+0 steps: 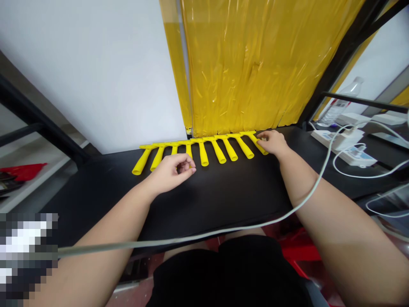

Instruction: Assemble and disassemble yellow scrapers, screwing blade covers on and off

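Note:
Several yellow plastic T-shaped handles (218,152) lie side by side on a black tabletop (220,192), their hollow round ends toward me and their crossbars against the back. My right hand (272,143) is at the right end of the row, its thumb and fingers gripping the rightmost yellow handle (262,147). In front of the left half of the row, my left hand (174,170) hovers with fingers curled toward the thumb. Nothing shows inside that curl. It partly hides the handles behind it.
Behind the row stand a white panel (105,72) and a yellow film-covered panel (249,68). A white cable (223,232) crosses low in front of my arms. At right are power strips (354,153) and a plastic bottle (341,102). Black frame posts (338,72) flank the table.

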The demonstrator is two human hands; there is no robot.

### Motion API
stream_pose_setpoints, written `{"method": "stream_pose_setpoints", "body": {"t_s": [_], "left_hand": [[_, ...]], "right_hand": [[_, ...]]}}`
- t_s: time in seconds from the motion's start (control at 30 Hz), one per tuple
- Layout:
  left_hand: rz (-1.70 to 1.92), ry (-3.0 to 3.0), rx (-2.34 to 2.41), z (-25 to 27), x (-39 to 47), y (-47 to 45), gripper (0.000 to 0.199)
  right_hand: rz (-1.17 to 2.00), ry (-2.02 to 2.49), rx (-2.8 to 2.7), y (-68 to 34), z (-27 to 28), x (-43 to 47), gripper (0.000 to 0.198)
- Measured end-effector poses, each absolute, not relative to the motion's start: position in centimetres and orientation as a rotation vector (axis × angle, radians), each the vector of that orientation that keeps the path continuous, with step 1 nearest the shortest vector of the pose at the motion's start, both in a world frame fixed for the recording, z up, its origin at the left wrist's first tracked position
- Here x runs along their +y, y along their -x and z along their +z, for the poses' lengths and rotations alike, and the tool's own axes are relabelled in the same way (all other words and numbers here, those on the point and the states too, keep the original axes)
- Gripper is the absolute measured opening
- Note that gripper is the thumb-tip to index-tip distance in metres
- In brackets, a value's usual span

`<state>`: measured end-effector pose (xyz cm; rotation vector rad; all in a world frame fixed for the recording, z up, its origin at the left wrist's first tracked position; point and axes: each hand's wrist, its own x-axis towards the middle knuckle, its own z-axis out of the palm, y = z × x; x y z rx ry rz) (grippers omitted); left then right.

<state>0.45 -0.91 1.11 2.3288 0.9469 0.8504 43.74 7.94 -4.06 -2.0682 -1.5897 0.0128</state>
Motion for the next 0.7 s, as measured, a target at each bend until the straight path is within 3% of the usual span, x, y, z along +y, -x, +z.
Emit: {"method": "stream_pose_setpoints", "body": {"t_s": [0.33,0.6,0.7], "left_hand": [[0.810,-2.361,0.952,1.2,-1.0,-0.5,0.010],[0.799,-2.389,0.948,1.4,-1.0,-0.6,0.011],[0.794,-2.405,0.942,1.4,-1.0,-0.6,0.011]], "right_hand": [[0.012,2.143,-1.658,-42.5,-4.0,7.3,0.034],[-0.217,1.937,-1.793,-39.0,-2.5,5.8,0.034],[-0.131,2.005,-1.898,-36.7,-2.5,5.5,0.046]]}}
